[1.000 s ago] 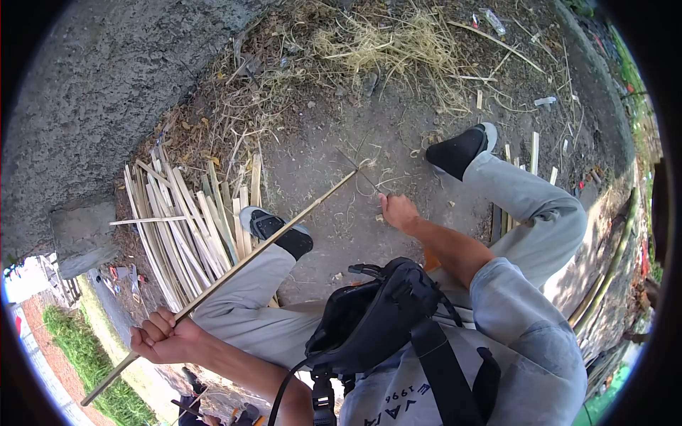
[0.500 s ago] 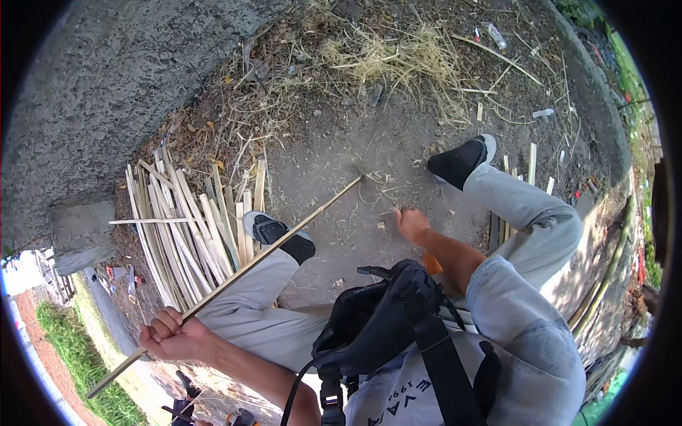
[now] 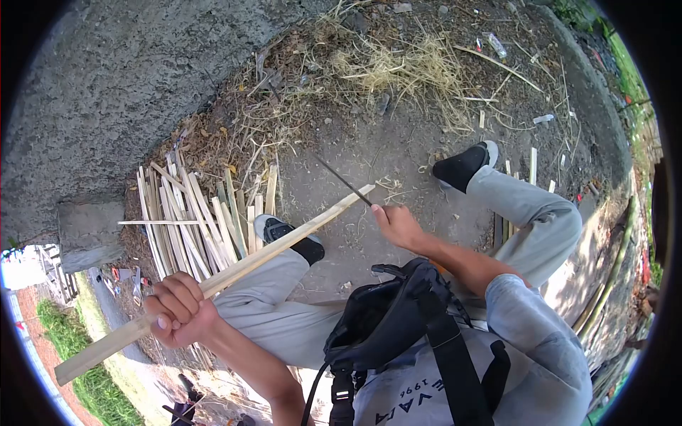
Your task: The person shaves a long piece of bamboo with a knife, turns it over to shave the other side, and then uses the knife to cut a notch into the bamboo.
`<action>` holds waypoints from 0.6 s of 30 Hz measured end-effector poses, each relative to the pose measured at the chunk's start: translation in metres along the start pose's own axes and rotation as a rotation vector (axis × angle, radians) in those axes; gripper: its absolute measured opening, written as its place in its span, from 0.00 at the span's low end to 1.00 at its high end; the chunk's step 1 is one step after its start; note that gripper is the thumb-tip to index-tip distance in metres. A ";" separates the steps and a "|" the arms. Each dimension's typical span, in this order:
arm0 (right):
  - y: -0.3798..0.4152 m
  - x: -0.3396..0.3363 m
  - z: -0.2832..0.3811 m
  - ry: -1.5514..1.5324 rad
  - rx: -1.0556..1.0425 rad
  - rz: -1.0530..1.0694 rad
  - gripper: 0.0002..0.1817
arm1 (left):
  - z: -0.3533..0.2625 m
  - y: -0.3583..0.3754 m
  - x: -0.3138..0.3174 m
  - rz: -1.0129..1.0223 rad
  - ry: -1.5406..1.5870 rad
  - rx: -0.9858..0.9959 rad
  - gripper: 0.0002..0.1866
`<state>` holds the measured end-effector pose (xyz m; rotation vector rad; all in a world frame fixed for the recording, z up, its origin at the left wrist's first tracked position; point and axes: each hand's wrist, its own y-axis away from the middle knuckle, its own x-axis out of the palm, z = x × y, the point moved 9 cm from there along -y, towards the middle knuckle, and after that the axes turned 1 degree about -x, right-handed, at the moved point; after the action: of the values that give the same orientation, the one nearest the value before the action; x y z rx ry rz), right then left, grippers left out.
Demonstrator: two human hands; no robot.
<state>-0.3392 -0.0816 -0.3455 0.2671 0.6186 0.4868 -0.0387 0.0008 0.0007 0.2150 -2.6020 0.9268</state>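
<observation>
1) A pale wooden strip (image 3: 284, 245) slants above the left leg (image 3: 275, 278), its far end crossing a thin dark blade (image 3: 337, 175); contact is unclear
2) The left hand (image 3: 181, 310) makes a closed fist around the strip's nearer part
3) The right hand (image 3: 399, 227) curls closed on the blade's near end
4) More strips (image 3: 188, 220) lie piled beside the left shoe (image 3: 307, 251)
5) Dry shavings (image 3: 405, 71) cover ground farther off

My left fingers (image 3: 177, 298) have raised the strip (image 3: 284, 242), its broad face now turned up to me. My right fingers (image 3: 384, 218) have moved closer to its tip, and the blade (image 3: 336, 172), scarcely visible before, shows across it.
</observation>
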 end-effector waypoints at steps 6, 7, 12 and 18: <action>0.020 0.022 0.002 -0.018 0.063 0.063 0.27 | -0.004 0.012 0.001 -0.146 -0.045 0.021 0.16; 0.022 0.026 -0.003 -0.010 0.068 0.068 0.27 | -0.003 0.011 0.006 -0.096 -0.010 0.009 0.16; 0.021 0.030 -0.010 0.012 0.104 0.126 0.27 | 0.002 0.004 0.026 0.082 0.136 0.002 0.18; 0.010 0.027 -0.024 -0.022 0.085 0.068 0.27 | 0.009 -0.002 0.022 -0.095 -0.142 -0.114 0.16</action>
<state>-0.3388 -0.0569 -0.3739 0.3748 0.6108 0.5230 -0.0610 -0.0070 0.0039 0.3828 -2.7376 0.7535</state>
